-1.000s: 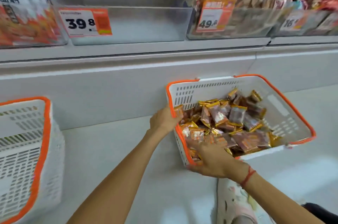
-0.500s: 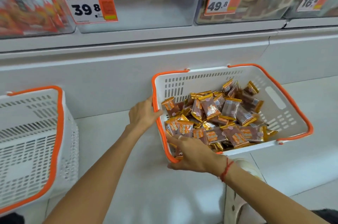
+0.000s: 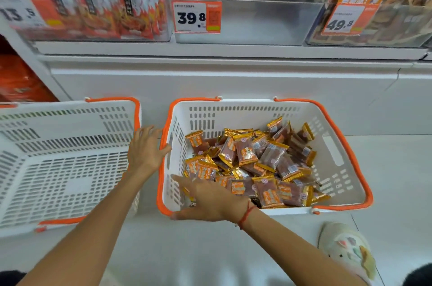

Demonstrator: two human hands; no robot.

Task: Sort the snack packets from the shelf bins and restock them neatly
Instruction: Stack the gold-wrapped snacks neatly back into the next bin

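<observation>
The snack packets [image 3: 253, 161] lie heaped in a white basket [image 3: 334, 168] with an orange rim, which sits on the pale floor [image 3: 397, 180] below the shelf. The left hand [image 3: 146, 149] rests against the basket's left rim, fingers spread and relaxed, thumb over the orange edge. The right hand [image 3: 210, 199] lies flat over the near-left corner, fingers straight, holding nothing (a red string circles its wrist). A second basket [image 3: 58, 164] stands just beside, to the left, nothing in it. Above, the clear bin [image 3: 268, 21] with the 39.8 price tag [image 3: 197, 16] shows no packets inside.
</observation>
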